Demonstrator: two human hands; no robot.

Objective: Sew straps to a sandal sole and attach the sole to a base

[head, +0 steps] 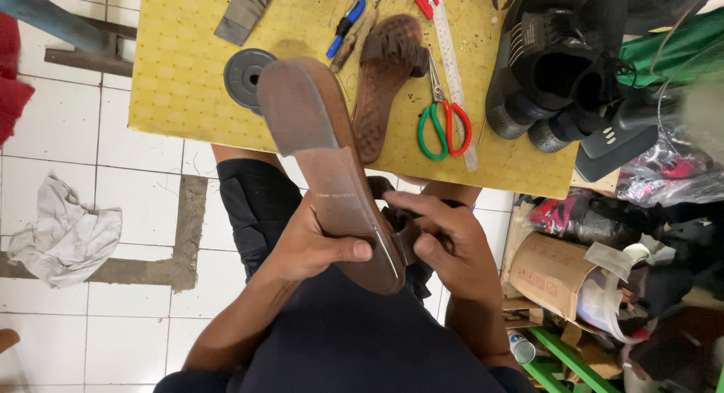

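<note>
holding a brown sandal (332,174) sole-up over my lap, i am gripping it with both hands close together near its heel end. my left hand (313,246) is wrapping the sole from the side, thumb pressing across the bottom, and my right hand (452,242) is pinching the dark strap at the sole's edge, fingers closing on it. a thin pale line is showing along the heel edge under my thumb, which i am judging to be a seam where the sole is not yet sitting flush, so the joining there is looking unfinished; i cannot tell whether glue is on it. the matching sandal (385,80) is lying on the yellow table (181,84), beside the red and green scissors (443,125) and a steel ruler (452,69), apart from my hands and seemingly waiting its turn. black sneakers (550,69) are sitting to the right, and a grey rag (64,234) is lying on the tiled floor
</note>
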